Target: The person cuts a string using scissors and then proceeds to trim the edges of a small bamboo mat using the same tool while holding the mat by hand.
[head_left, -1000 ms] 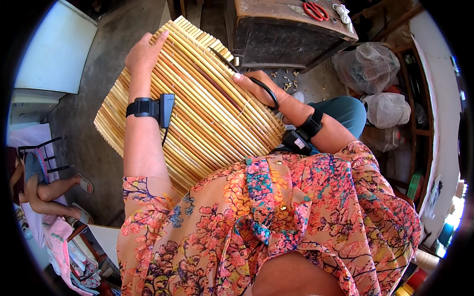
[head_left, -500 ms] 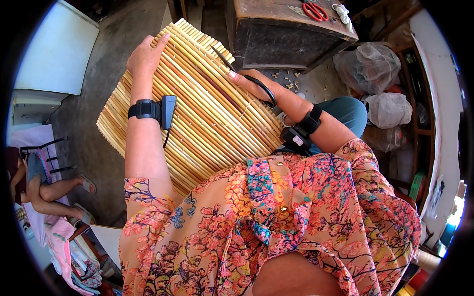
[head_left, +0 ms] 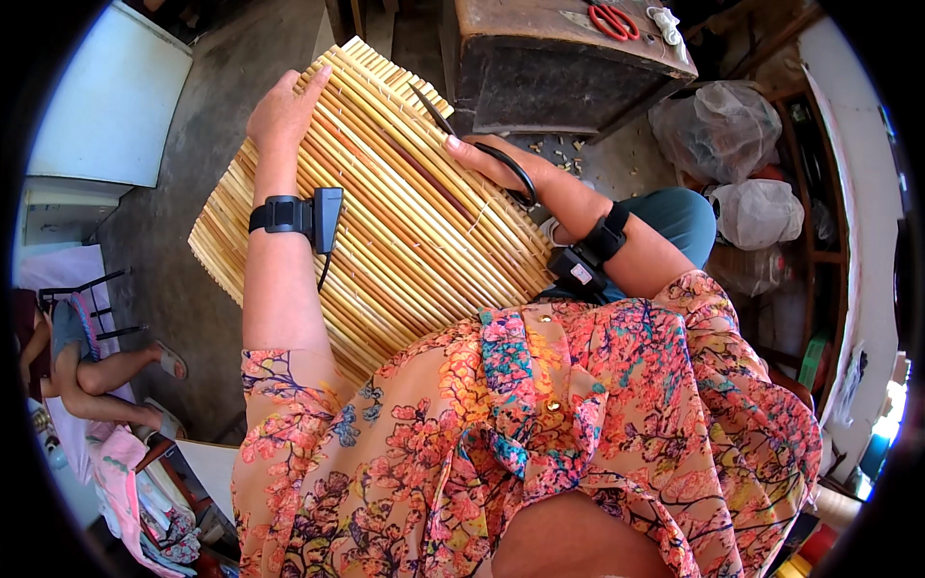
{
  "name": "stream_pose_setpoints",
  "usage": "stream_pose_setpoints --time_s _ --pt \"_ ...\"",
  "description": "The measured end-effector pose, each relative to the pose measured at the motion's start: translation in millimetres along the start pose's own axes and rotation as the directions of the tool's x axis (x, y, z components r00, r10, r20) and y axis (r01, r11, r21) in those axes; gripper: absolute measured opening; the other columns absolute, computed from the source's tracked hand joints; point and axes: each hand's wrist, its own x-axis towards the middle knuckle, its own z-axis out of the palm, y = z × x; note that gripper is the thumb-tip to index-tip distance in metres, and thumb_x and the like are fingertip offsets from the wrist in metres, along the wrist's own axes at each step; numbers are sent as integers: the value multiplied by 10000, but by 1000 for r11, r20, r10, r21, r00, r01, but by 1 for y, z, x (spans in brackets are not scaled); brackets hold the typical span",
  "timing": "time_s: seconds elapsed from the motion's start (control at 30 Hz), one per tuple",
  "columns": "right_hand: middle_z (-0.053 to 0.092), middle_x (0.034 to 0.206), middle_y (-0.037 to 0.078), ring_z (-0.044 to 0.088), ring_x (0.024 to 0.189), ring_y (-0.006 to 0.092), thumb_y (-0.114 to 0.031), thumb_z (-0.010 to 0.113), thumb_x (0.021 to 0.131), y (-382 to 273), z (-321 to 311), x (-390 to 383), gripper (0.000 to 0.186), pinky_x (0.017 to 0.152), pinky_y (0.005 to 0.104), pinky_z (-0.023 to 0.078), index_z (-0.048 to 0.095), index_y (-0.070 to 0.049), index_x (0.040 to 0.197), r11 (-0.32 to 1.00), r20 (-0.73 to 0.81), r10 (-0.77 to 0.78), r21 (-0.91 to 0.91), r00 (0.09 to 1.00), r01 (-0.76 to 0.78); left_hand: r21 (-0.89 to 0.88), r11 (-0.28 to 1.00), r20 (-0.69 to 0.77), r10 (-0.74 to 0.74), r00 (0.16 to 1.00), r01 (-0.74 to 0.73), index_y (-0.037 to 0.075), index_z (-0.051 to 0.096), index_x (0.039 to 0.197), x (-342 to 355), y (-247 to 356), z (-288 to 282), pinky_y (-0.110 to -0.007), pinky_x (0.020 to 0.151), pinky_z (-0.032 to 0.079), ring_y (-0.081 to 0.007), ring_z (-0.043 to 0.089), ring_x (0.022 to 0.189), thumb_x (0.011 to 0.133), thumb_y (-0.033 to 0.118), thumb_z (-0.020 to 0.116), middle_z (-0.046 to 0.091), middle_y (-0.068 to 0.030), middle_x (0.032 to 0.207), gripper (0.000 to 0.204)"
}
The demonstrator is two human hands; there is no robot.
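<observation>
A mat of thin yellow-brown sticks [head_left: 385,222], tied with pale thread, lies slanted across my lap, its far edge folded or doubled over. My left hand [head_left: 286,108] is closed on the mat's upper left edge, thumb on top and the other fingers hidden beneath. At the right edge, my right hand [head_left: 491,159] holds black-handled scissors [head_left: 520,178], whose dark blade points up and left over the mat. The right thumb presses on the sticks, while the other fingers are mostly out of sight. A loose thread end shows on the mat below this hand.
Ahead stands a dark wooden chest [head_left: 559,77] with red-handled scissors [head_left: 614,21] and a white cord bundle [head_left: 668,29] on top. Small stick offcuts [head_left: 568,159] litter the floor. Plastic bags [head_left: 723,130] sit at the right. Another person's legs [head_left: 96,376] show at the left.
The scissors in my right hand have tilted very slightly, their blade tip now a touch higher. Both hands and the mat have stayed almost in place.
</observation>
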Motion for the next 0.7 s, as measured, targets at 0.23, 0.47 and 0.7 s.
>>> stream_pose_setpoints --time_s 0.23,0.47,0.7 --pt "608 997 254 598 957 305 -707 359 806 -13 -6 8 862 826 355 464 580 78 1084 990 33 48 -131 998 -43 9 999 -94 34 995 -33 122 598 1028 -3 -3 4 -396 759 463 -305 611 916 767 723 376 654 -143 935 692" --pt "616 961 259 614 912 317 -686 368 819 -7 3 8 850 786 354 481 591 104 1039 992 -41 98 -72 994 -100 3 999 115 -46 992 46 91 523 1211 -2 6 -9 -391 888 418 -317 541 1068 762 730 373 588 -170 1125 795" --pt "633 936 228 624 874 253 -634 392 847 2 6 0 769 762 329 482 620 84 1002 997 -87 67 43 994 -63 1 999 79 -49 996 49 112 537 1194 -2 2 -5 -388 870 426 -309 549 1059 753 737 379 596 -165 1110 780"
